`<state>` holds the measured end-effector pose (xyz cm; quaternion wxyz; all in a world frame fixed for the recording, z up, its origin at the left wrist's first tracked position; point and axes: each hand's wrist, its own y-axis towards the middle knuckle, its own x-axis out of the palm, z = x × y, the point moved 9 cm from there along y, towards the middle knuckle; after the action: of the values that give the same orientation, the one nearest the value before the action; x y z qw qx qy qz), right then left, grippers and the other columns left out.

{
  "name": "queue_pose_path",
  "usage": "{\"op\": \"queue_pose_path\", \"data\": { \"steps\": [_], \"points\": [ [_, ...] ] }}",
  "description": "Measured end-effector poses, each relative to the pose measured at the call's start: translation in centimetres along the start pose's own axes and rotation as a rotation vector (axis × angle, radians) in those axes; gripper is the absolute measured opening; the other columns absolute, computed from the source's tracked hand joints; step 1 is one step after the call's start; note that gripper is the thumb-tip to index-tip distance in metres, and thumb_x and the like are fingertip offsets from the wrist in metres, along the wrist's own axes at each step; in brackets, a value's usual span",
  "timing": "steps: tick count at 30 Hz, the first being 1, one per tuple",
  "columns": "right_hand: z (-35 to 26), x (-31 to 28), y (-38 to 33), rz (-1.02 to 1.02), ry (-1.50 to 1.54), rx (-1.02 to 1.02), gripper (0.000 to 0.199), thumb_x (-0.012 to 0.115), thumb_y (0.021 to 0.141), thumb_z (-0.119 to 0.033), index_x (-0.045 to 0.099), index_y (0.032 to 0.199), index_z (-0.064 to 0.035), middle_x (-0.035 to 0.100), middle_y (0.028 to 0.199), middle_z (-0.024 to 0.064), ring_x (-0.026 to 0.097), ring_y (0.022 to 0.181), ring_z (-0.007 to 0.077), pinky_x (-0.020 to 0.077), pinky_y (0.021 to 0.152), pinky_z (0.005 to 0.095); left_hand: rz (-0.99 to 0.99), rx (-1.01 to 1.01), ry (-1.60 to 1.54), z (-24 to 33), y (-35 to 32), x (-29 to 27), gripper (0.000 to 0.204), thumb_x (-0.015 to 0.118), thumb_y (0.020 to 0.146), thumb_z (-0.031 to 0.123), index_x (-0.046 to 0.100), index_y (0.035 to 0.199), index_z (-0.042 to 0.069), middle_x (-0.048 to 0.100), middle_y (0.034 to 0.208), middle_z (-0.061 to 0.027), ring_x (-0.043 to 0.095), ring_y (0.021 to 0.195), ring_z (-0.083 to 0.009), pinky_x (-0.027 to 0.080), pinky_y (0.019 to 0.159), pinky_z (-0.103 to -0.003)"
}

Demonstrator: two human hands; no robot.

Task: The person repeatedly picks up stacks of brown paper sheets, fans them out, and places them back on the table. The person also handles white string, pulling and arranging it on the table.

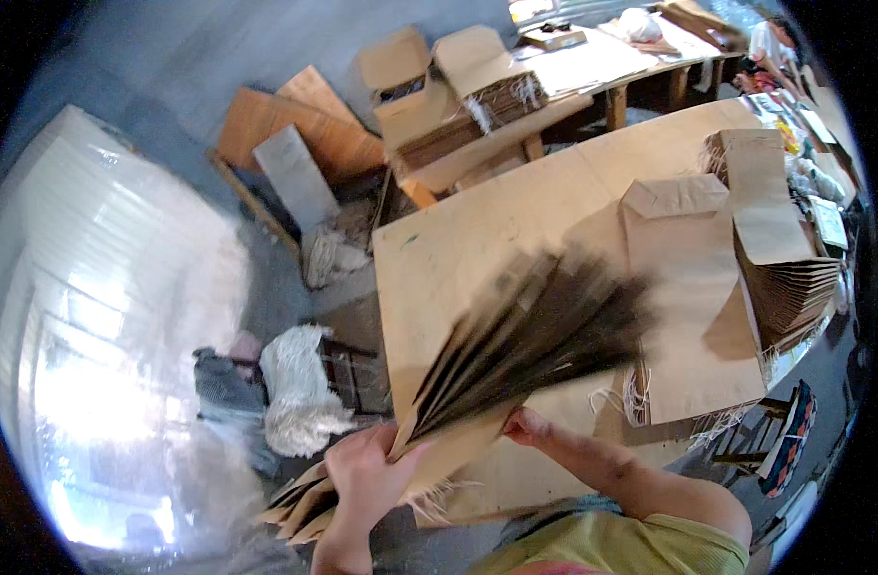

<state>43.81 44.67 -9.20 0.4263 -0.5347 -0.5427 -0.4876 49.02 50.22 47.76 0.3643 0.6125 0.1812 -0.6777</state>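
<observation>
A thick bundle of brown paper bags is held above the table, its far ends fanned out and smeared by motion. My left hand is closed round the bundle's left side, with more bag ends and pale strings sticking out below it. At the bundle's near right edge, my right hand has its fingers curled closed on the paper; the fingertips are hidden. To the right, a flat stack of brown paper bags lies on the wooden table, white strings hanging from its near end.
Another paper stack and fanned bags lie at the far right. Open cardboard boxes stand on a back bench. White string bundles hang left of the table. A stool stands at right; a person sits beyond.
</observation>
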Motion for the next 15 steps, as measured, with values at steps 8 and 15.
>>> {"op": "queue_pose_path", "data": {
  "steps": [8, 15],
  "points": [
    [7.9, 9.2, -9.3, -0.372, -1.999, 0.716, 0.021, 0.065, 0.075, -0.011, 0.064, 0.096, -0.0088, 0.063, 0.092, 0.0095, 0.062, 0.086, 0.0247, 0.052, 0.074, 0.039, -0.348, -0.015, 0.032, 0.8, -7.6, 3.2, 0.09, 0.081, 0.06, 0.016, 0.039, 0.139, 0.015, 0.06, 0.118, -0.0125, 0.058, 0.106, -0.0346, 0.044, 0.091, -0.042],
    [-1.5, 42.8, -10.9, -0.568, -1.837, -0.177, 0.042, 0.067, 0.072, -0.012, 0.062, 0.113, -0.0157, 0.059, 0.092, 0.0087, 0.061, 0.09, 0.0266, 0.0511, 0.08, 0.0383, -0.309, 0.118, 0.094, 2.7, -10.3, 10.8, 0.088, 0.077, 0.067, 0.032, 0.035, 0.141, 0.011, 0.056, 0.118, -0.012, 0.054, 0.11, -0.0292, 0.039, 0.093, -0.043]
  ]
}}
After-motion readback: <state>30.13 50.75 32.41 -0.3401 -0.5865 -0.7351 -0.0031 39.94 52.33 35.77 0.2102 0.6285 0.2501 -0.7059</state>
